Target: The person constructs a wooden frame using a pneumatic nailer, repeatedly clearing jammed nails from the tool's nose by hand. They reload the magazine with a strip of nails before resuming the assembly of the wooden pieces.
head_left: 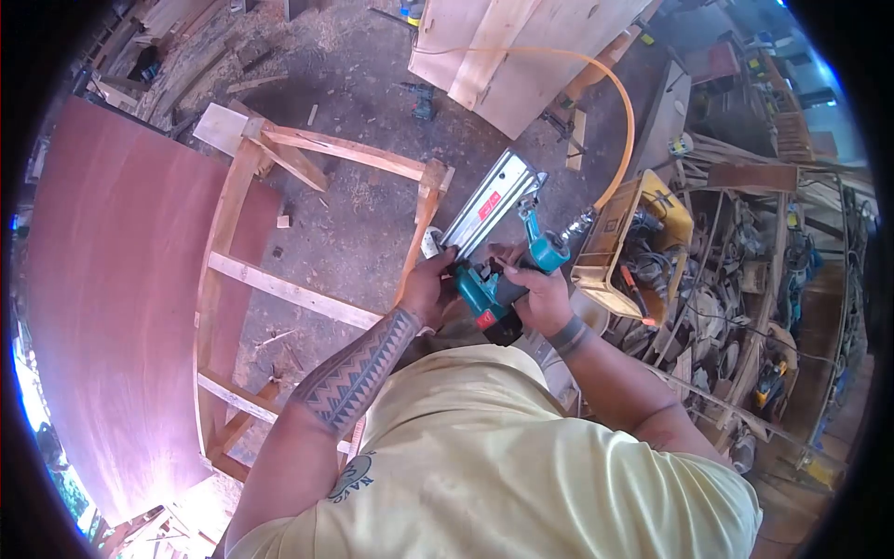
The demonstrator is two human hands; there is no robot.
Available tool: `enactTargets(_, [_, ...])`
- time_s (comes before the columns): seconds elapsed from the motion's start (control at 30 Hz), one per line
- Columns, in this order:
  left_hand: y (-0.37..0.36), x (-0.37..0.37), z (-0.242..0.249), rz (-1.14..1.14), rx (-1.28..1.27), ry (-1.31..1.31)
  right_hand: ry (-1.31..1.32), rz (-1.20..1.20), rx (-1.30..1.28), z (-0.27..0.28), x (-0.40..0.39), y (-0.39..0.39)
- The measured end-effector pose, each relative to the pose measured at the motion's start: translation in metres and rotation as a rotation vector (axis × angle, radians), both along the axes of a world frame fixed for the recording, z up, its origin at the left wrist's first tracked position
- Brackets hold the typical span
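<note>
In front of my chest I hold a teal pneumatic nail gun [479,296] with a long silver magazine [490,200] pointing up and away. My left hand [429,287] is closed around the lower end of the magazine, near the teal body. The fingers of my right hand [542,296] are wrapped round the handle side, close to the metal air fitting [579,224]. An orange air hose [626,121] runs from that fitting and arcs over to the far side. My palms hide part of the tool.
A wooden frame [296,294] stands at left, beside a large reddish plywood sheet [121,270]. Pale boards [503,56] lie at the far side. On the right, a yellow container [607,244] holds tools, next to a cluttered rack [745,307]. A cordless drill [424,101] lies on the floor.
</note>
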State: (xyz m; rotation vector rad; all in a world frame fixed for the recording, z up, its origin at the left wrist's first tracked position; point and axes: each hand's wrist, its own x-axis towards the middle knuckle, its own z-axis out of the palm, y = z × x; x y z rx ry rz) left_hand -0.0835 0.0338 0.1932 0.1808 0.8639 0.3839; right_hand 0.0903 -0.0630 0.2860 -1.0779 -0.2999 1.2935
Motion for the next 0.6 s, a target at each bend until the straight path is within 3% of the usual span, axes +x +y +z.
enactTargets(0.13, [-0.002,-0.013,0.051,0.271,-0.005,-0.251,0.128,0.032,0.13,0.025,-0.011,-0.001])
enactTargets(0.37, [0.01,-0.044,0.143,0.459,0.221,-0.015,0.18,0.111,0.065,0.068,-0.047,0.011])
enactTargets(0.43, [0.01,-0.06,0.148,0.504,0.318,0.029,0.237,0.169,0.05,0.074,-0.049,0.018])
enactTargets(0.53, [0.012,-0.079,0.166,0.578,0.463,0.204,0.397,0.323,-0.127,0.081,-0.051,0.021])
enactTargets(0.6, [0.014,-0.091,0.185,0.481,0.671,0.196,0.469,0.472,-0.19,0.076,-0.052,0.024])
